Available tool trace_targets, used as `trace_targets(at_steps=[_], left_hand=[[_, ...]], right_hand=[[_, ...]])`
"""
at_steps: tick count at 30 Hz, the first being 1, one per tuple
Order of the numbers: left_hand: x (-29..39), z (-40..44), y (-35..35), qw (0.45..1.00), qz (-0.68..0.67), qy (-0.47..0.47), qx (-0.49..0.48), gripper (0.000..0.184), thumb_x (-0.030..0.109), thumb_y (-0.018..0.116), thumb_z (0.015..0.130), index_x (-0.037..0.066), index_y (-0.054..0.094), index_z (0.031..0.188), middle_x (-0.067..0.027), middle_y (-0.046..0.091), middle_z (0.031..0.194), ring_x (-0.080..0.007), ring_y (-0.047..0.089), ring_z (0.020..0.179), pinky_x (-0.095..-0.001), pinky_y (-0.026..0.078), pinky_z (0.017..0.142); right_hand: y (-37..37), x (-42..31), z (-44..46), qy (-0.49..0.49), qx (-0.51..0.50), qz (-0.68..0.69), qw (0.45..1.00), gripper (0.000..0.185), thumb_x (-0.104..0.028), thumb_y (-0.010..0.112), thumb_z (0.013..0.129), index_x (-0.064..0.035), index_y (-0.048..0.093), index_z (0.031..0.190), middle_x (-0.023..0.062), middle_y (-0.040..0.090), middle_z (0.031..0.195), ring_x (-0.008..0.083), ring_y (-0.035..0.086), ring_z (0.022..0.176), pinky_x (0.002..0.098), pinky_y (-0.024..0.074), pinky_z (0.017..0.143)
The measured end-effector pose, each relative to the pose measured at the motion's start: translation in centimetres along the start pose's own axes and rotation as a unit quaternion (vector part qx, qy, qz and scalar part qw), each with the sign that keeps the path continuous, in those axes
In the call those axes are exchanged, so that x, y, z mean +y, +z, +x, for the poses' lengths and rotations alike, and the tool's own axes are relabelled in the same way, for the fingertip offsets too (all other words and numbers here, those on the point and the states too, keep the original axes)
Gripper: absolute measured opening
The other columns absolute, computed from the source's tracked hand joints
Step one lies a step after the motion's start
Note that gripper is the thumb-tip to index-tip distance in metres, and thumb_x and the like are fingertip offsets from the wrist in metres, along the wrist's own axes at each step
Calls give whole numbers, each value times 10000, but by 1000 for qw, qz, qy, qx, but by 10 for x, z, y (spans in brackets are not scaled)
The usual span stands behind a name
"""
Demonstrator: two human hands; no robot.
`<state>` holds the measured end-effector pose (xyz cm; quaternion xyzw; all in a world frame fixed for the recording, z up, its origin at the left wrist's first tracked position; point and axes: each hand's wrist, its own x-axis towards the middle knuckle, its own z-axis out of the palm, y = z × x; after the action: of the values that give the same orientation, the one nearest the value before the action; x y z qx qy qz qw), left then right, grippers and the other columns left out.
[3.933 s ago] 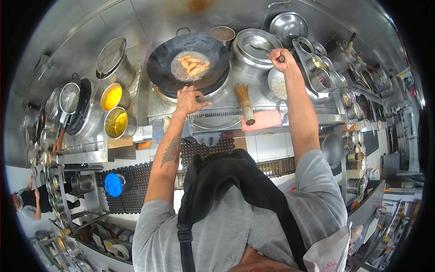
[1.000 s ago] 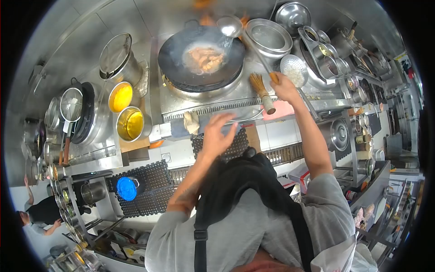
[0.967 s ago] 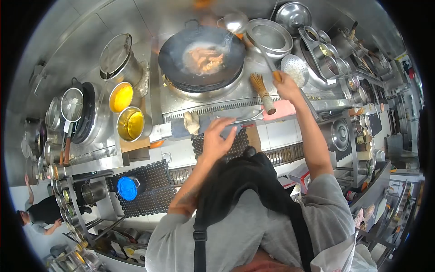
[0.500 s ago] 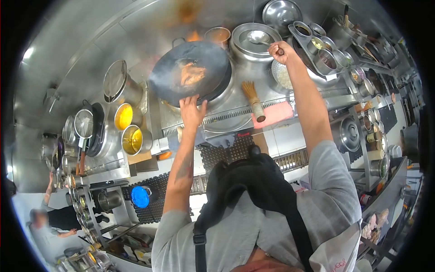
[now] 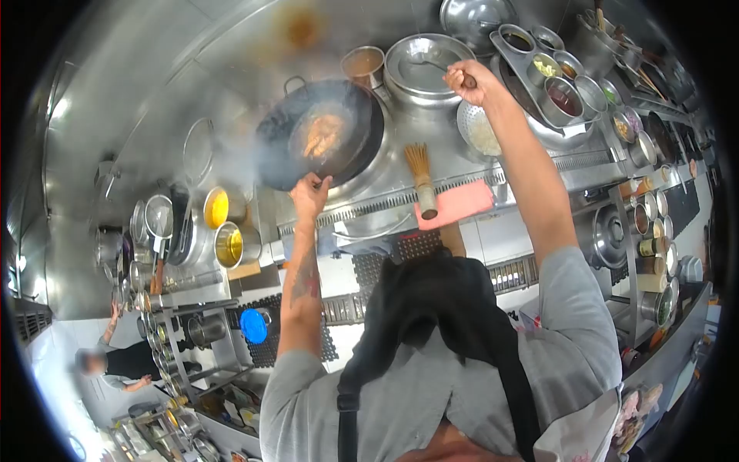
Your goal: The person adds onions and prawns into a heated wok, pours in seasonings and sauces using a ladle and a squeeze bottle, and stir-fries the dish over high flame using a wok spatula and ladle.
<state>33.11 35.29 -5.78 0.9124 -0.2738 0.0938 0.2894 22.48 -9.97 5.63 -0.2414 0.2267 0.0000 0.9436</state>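
Note:
My left hand (image 5: 311, 192) is closed on the near rim of a dark wok (image 5: 354, 146), which is tilted toward the left on the stove. Browned food pieces (image 5: 323, 134) lie in the wok, blurred by steam. My right hand (image 5: 471, 81) is wrapped round the handle of a metal ladle, whose bowl is over the round metal pot (image 5: 419, 68). Below that hand is a perforated strainer (image 5: 467, 123) with white bits in it. A bamboo brush (image 5: 421, 181) stands between my hands beside a folded pink cloth (image 5: 462, 204).
Two pots of yellow liquid (image 5: 229, 245) and a wire strainer (image 5: 159, 217) are at the left. A tray of seasoning containers (image 5: 564, 100) sits at the right. Another person (image 5: 127, 362) is at the far left, near a blue lid (image 5: 253, 326).
My left hand has gone from above the counter edge to the wok rim, and the wok has tilted left. The ladle has moved from beside the wok to over the round pot.

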Motion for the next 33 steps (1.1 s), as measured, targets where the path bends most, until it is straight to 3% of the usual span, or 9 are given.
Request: trace_targets(at_steps=[7,12,16,19,24,28,29,31,33], left_hand=[[13,-11,-5,998,31,27,48,369,361,789,710,25,639,721,-129,639,671,-300,597,682,-395,478,680],[19,-42,-2,988,21,109,112,540,234,778,682,87,587,1165,-152,516,1173,-344,447,1119,-465,362,967],[16,-52,-4,991,-23,91,100,567,228,756,702,104,574,1224,-199,447,1272,-410,345,1245,-500,317,1043],[12,-53,-10,989,-41,115,87,525,223,754,705,159,608,1205,-199,439,1292,-419,338,1252,-503,323,1042],[-3,-54,-17,983,-94,147,58,277,235,791,661,117,739,906,-199,373,1397,-427,290,1305,-496,307,1063],[-5,-54,-27,978,-143,147,48,302,231,796,655,99,731,919,-193,375,1393,-427,291,1303,-486,303,1069],[-5,-54,-30,977,-149,149,45,299,230,797,651,89,726,906,-188,402,1364,-421,305,1293,-478,311,1062],[-11,-52,-30,976,-158,145,45,297,228,799,648,79,722,893,-183,428,1336,-414,318,1283,-470,319,1055],[-23,-47,-21,972,-183,143,24,280,225,800,645,71,712,861,-169,493,1237,-393,363,1238,-455,350,1018]], right_hand=[[11,0,-2,-6,3,3,1000,143,33,435,862,-7,405,728,49,459,647,91,464,496,177,423,407],[22,2,-1,15,-6,37,999,160,45,413,852,-13,384,705,53,445,656,96,451,496,184,433,414],[40,3,-1,14,-18,81,996,124,49,404,820,-6,373,714,71,432,684,117,445,507,195,441,418],[53,4,4,4,-9,125,992,123,59,388,807,-4,368,704,71,418,682,120,436,504,204,441,418],[81,6,2,-21,6,117,993,186,81,391,787,-23,337,643,83,412,671,128,434,510,214,434,403],[106,5,1,-33,26,129,991,258,73,392,807,-47,310,595,88,421,663,126,442,518,209,432,397],[113,5,-1,-63,43,111,991,200,46,398,854,71,223,947,71,418,668,116,445,502,201,433,399],[128,4,-3,-88,63,86,990,510,19,404,902,190,136,1300,53,415,673,105,449,487,193,434,401],[141,3,-6,-99,82,72,989,524,23,398,901,187,118,1314,62,422,683,112,450,485,196,437,401]])
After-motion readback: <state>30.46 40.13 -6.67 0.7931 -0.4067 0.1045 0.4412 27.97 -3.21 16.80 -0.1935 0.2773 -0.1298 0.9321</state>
